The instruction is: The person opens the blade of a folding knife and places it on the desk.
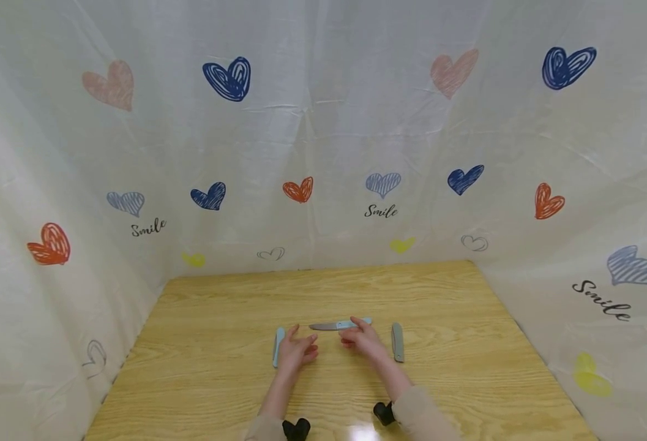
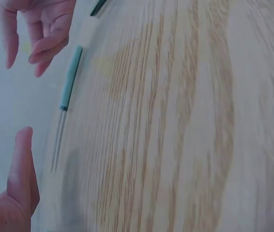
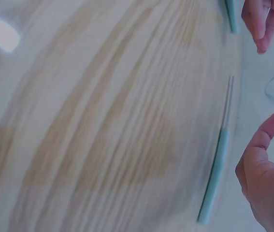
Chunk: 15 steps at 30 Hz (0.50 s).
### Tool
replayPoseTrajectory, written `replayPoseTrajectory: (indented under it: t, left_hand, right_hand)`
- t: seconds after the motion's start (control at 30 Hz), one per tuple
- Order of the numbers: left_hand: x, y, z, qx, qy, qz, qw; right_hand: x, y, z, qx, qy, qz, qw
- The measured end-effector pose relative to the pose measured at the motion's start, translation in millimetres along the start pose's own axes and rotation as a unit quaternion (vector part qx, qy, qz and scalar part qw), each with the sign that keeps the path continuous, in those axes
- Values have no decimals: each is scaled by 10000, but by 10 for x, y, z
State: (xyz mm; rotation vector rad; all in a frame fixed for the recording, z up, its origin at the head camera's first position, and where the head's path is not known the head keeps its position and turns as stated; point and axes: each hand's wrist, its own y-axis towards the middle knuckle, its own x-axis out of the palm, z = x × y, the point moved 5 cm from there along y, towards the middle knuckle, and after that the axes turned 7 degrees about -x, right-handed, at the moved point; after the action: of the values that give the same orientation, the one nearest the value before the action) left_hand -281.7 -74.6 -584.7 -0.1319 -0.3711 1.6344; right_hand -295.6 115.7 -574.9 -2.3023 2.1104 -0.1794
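Note:
A folding knife (image 1: 325,326) lies unfolded on the table, blade toward the left and light-blue handle toward the right. My left hand (image 1: 297,350) is held low between this blade and a folded light-blue knife (image 1: 278,335), which it partly covers in the head view. Its fingers are loosely bent and hold nothing. My right hand (image 1: 364,340), fingers relaxed and spread, overlaps the open knife's handle in the head view. In the right wrist view that handle (image 3: 215,174) lies apart from the right hand (image 3: 265,179). A folded grey-green knife (image 1: 397,343) rests just right of the right hand.
The wood-grain table (image 1: 218,318) ends at a white curtain (image 1: 334,135) printed with hearts, which also hangs along both sides. Black straps (image 1: 297,430) sit at the wrists, by the light sleeves (image 1: 425,416).

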Motion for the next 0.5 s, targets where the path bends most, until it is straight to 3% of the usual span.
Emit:
replayPoseTrajectory:
  t: [0.2, 0.5]
  left_hand:
    - [-228, -119, 112, 397, 502, 355, 9973]
    - [-747, -153, 277, 667, 1109, 1104, 9854]
  right_hand:
    - [284, -28, -78, -127, 242, -548, 9981]
    - [712, 10, -61, -174, 6, -1284, 9916]
